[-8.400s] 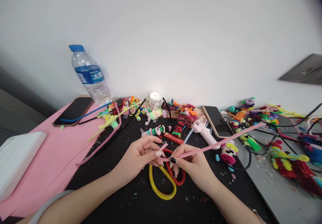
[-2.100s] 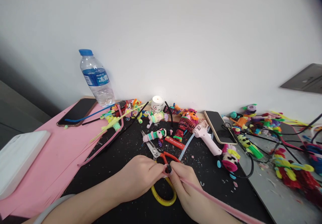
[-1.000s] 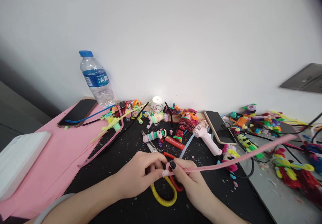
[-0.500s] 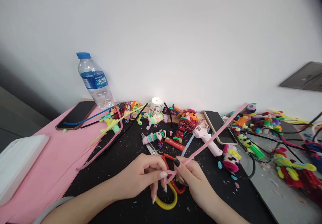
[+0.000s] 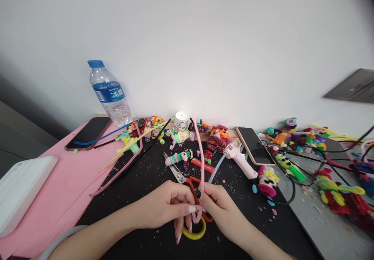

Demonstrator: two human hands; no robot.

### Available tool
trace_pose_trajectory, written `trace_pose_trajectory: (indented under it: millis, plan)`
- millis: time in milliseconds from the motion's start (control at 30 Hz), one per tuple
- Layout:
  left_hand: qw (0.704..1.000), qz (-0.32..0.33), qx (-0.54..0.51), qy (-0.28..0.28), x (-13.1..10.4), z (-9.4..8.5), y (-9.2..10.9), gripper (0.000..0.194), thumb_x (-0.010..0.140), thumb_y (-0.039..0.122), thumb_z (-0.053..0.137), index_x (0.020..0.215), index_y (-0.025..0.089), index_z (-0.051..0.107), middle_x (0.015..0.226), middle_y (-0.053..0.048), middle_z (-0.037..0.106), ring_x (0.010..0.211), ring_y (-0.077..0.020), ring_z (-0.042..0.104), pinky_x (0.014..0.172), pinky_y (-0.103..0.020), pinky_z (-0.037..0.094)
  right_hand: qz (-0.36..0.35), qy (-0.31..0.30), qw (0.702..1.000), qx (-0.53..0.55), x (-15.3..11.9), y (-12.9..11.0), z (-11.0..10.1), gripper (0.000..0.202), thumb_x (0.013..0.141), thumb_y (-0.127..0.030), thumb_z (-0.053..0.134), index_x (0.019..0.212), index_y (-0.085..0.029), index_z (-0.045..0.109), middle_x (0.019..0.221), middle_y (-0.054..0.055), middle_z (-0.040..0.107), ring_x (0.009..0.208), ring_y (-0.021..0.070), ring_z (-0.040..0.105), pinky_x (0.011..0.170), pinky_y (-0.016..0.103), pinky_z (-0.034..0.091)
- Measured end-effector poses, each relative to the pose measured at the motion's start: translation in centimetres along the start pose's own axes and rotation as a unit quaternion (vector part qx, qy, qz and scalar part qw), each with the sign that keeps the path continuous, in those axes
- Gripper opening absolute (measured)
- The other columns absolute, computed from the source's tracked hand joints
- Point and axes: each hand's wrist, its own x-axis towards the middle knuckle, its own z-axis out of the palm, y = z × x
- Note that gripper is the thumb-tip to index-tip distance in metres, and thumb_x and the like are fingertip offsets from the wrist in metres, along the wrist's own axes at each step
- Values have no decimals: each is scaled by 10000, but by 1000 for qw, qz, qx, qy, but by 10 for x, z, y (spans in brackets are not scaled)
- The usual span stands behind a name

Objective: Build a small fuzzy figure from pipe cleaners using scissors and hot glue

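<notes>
- Left hand (image 5: 166, 205): lower centre of the frame; thumb and forefinger pinching the short, bent end of a pink stem (image 5: 202, 157), other fingers curled loosely below.
- Right hand (image 5: 219, 205): just beside it, to the right; thumb and a finger pinching the same stem near its bend.
- Stem: fuzzy, held between the two hands in a small loop at lower centre; long end rises nearly upright to mid-frame, passing in front of a red strip (image 5: 212, 169) with printing on it.
- Scissors (image 5: 177, 173): on the black table (image 5: 137, 240), partly hidden by the hands; blades parted toward upper left, one handle yellow, one red.
- Small green-and-pink figure (image 5: 177, 158): lies across the blade tips or just above them; contact unclear.
- Dark red figure (image 5: 215, 145): centre, right of the stem's upper part.
- Glue gun (image 5: 241, 162): right of centre, pale pink, on its side; light phone (image 5: 253, 145) just beyond.
- White cup (image 5: 181, 120): centre, near the wall.
- Bottle (image 5: 109, 96): left of centre, blue cap, tilted.
- Dark phone (image 5: 89, 133): left, on pink paper (image 5: 67, 178); white box (image 5: 26, 192) at the left edge, also on the paper.
</notes>
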Motion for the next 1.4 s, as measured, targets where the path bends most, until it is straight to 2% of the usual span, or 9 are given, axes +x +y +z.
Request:
trace_pose_trajectory:
  millis: [267,500,800,967,1067,1233,1400]
  plan:
    - [999,-4,-39,-29,1,0,-4,262,814,367,603,768,109,614,686,-27,654,404,-77,567,409,-180,431,-24,-20,999,12,0,-4,0,342,930,-359,436,666,-159,517,627,-24,513,589,107,441,565,215,348]
    - [998,-5,-49,-38,2,-1,-9,299,800,405,614,744,114,581,539,5,606,382,-86,558,423,-191,471,-17,-4,1000,11,-1,-2,0,374,940,-385,404,668,-155,517,613,-27,505,569,101,427,548,215,342]
    - [998,-25,-22,-48,-1,0,-4,294,797,412,613,730,132,554,491,25,581,340,-81,508,364,-167,386,-18,-1,1000,-7,0,-1,0,387,940,-396,395,648,-161,492,617,-19,502,581,107,423,553,224,347]
    - [999,-1,-42,-30,0,0,-4,319,818,433,581,767,118,579,589,-16,635,365,-75,533,419,-184,439,-12,21,1000,16,0,0,-1,368,929,-413,409,665,-166,481,600,-37,447,558,101,390,525,215,322]
    - [998,13,-56,-32,0,-1,-5,351,859,450,511,776,115,576,625,-33,644,395,-78,562,447,-183,456,-15,10,999,30,0,-1,-1,362,932,-419,401,696,-164,504,625,-27,473,582,109,419,553,220,344]
    - [997,-13,-64,-45,2,2,-8,354,842,458,534,754,117,567,589,-33,641,369,-97,566,422,-194,444,-41,5,999,-1,1,-2,-1,384,920,-413,435,632,-163,485,609,-39,442,574,99,382,545,209,325]
    - [990,-58,-96,-85,5,2,-9,330,764,444,636,746,117,592,587,-56,672,407,-157,621,491,-281,520,-53,-10,998,-10,1,-4,0,371,908,-392,476,623,-156,507,585,-42,453,553,93,390,529,203,319]
